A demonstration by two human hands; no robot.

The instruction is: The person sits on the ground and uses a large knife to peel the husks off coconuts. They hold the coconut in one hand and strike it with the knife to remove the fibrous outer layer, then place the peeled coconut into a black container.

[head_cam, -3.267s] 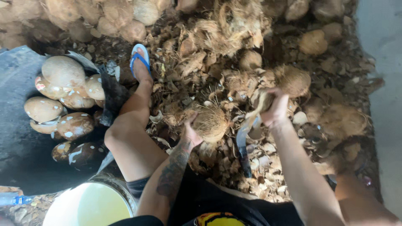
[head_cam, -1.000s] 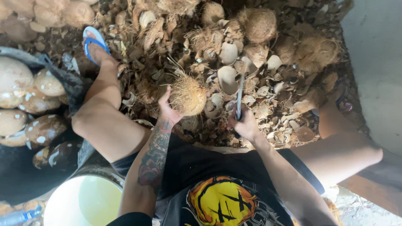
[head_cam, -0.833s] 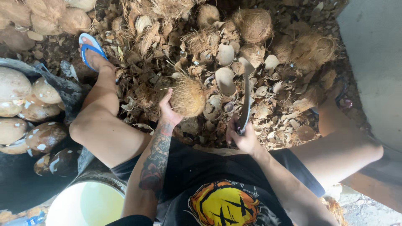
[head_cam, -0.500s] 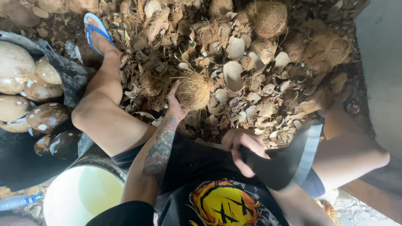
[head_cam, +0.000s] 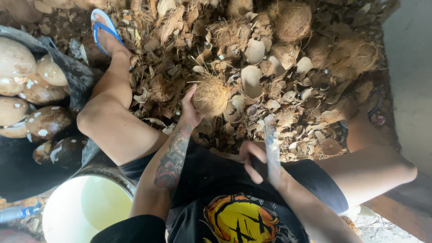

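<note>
My left hand (head_cam: 191,109) grips a brown, fibrous coconut (head_cam: 210,95) held out in front of me over a heap of husk and shell pieces (head_cam: 270,58). My right hand (head_cam: 254,158) is pulled back close to my lap and is shut on the handle of a long knife (head_cam: 271,153), whose blurred blade points up and away from me. The blade is apart from the coconut. I sit with my knees spread wide, and my left foot wears a blue sandal (head_cam: 104,28).
A white bucket (head_cam: 83,211) of pale liquid stands at my left side. Several peeled coconuts (head_cam: 27,90) lie on a dark sheet further left. More whole fibrous coconuts (head_cam: 293,21) rest on the heap. A pale wall (head_cam: 411,67) runs along the right.
My right hand has drawn the knife back from the heap toward my lap, then raised the blade upright. The left hand keeps the coconut in about the same place.
</note>
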